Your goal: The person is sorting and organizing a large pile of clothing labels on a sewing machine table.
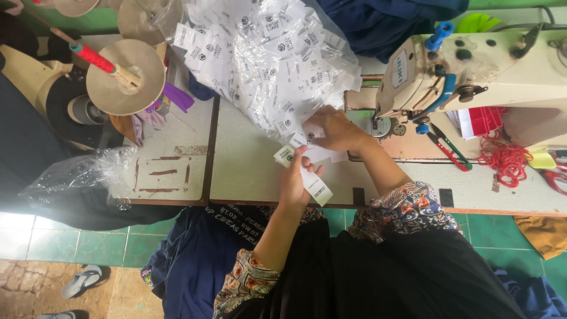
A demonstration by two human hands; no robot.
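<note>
My left hand (293,180) pinches a small stack of white labels (313,184), its long axis running from my fingers toward the table's near edge. My right hand (335,131) is closed on more labels by the clear plastic bag (266,53); my fingers hide how many. Sewing machine (472,71) to the right, cut off by the frame. Thread cone (125,77) far left.
</note>
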